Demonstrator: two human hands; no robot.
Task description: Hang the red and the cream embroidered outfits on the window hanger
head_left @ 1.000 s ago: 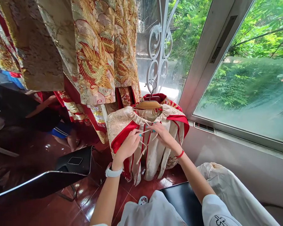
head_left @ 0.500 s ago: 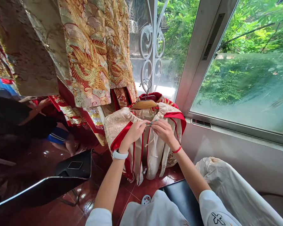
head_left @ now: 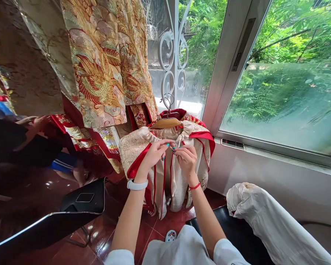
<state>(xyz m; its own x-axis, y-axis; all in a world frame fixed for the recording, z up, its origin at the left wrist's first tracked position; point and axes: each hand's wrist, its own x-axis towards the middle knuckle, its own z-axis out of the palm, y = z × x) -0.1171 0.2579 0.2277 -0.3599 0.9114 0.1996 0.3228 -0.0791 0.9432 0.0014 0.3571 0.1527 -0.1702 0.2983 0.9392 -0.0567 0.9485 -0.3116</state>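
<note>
Left hand (head_left: 153, 155) and right hand (head_left: 188, 161) are working close together below the wooden hanger's lower edge (head_left: 167, 127), fingers pinching the cream garment's (head_left: 132, 146) thin tie (head_left: 174, 176)

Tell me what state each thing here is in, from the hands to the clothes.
Left hand: fingertips closed on the cord
Right hand: fingertips closed on the cord
Cord: held; knotted or not, cannot tell
Cream garment: hanging, gathered at the top
Hanger: upright, inside the garment's neck
Gold-embroidered garments: hanging
White cloth: rumpled, draped
Watch: strapped on
Phone: lying on the sill
</note>
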